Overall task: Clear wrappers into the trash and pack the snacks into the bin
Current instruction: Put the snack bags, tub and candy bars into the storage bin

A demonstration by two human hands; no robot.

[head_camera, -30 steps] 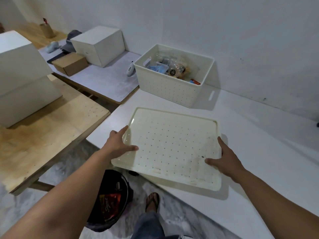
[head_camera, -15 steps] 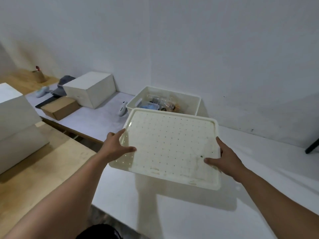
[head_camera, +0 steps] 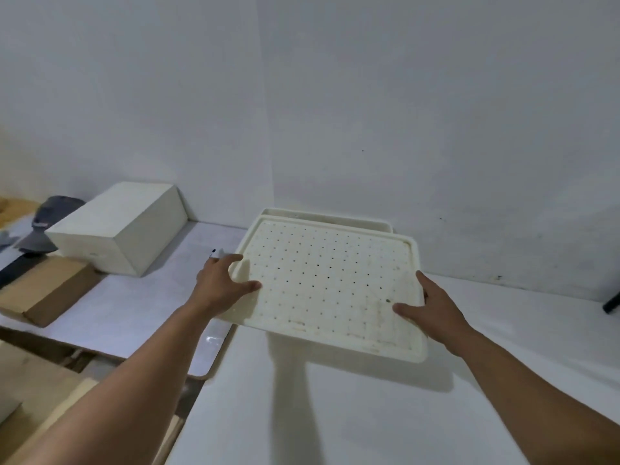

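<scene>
A cream perforated lid [head_camera: 330, 286] hangs level above the white bin [head_camera: 335, 217], covering nearly all of it. Only the bin's far rim shows behind the lid, and the snacks inside are hidden. My left hand [head_camera: 221, 280] grips the lid's left edge, thumb on top. My right hand [head_camera: 432, 307] grips its right edge, thumb lying on the dotted surface. The trash can is out of view.
The white table [head_camera: 335, 414] spreads below the lid. On the grey table to the left stand a white box [head_camera: 117, 229], a cardboard box [head_camera: 43, 290] and a dark cap [head_camera: 57, 206]. A small white object [head_camera: 218, 252] peeks out behind my left hand. A wall is close behind.
Both hands lifted the lid from the table and carried it away from me, over the bin. The view tilted up; the trash can and the bin's contents dropped from sight.
</scene>
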